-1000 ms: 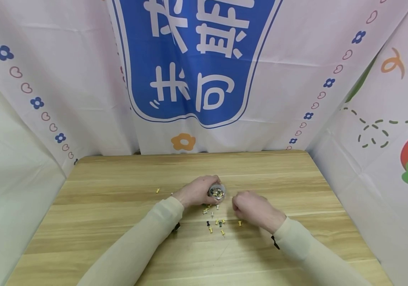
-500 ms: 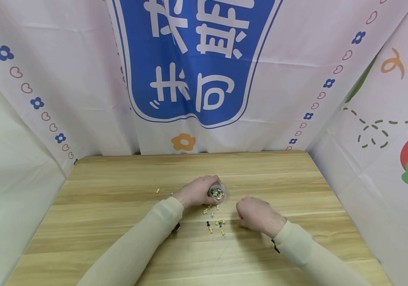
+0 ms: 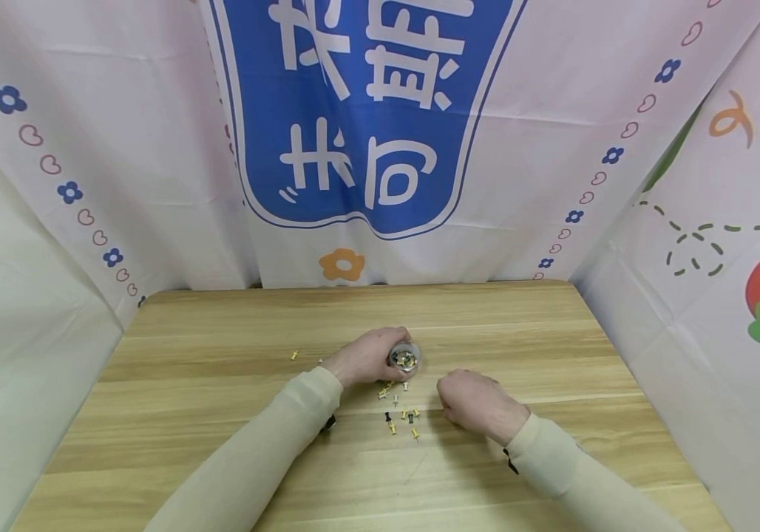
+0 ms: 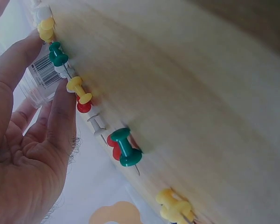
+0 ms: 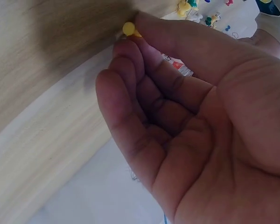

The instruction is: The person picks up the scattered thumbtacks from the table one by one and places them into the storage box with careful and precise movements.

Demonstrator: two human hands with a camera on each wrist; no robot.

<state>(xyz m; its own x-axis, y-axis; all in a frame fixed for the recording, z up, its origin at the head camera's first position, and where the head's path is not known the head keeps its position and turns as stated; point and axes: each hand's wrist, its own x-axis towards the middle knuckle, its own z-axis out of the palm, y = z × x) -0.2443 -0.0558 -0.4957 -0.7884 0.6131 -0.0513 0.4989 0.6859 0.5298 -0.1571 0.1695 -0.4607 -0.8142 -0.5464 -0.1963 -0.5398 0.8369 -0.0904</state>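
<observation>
My left hand [image 3: 368, 357] curls around a small clear round tub [image 3: 405, 359] with several mixed-colour push pins inside. In the left wrist view, the tub's barcode label [image 4: 46, 70] shows between thumb and fingers. To the right, my right hand [image 3: 480, 403] is low over the table with curled fingers. The right wrist view shows a yellow push pin [image 5: 129, 29] pinched at the tips of its thumb and index finger. Loose push pins lie between the hands and the near side, among them a yellow one [image 3: 415, 434] and a dark one [image 3: 388, 417].
On the wooden table [image 3: 220, 458], another yellow push pin [image 3: 295, 355] lies left of my left hand. The left wrist view shows a green push pin [image 4: 125, 147] among red, white and yellow ones. A printed cloth [image 3: 500, 185] hangs behind the table's back edge.
My right hand has shifted slightly right and toward me, over where a yellow push pin lay; that pin no longer shows on the table. My left hand and the tub stay put.
</observation>
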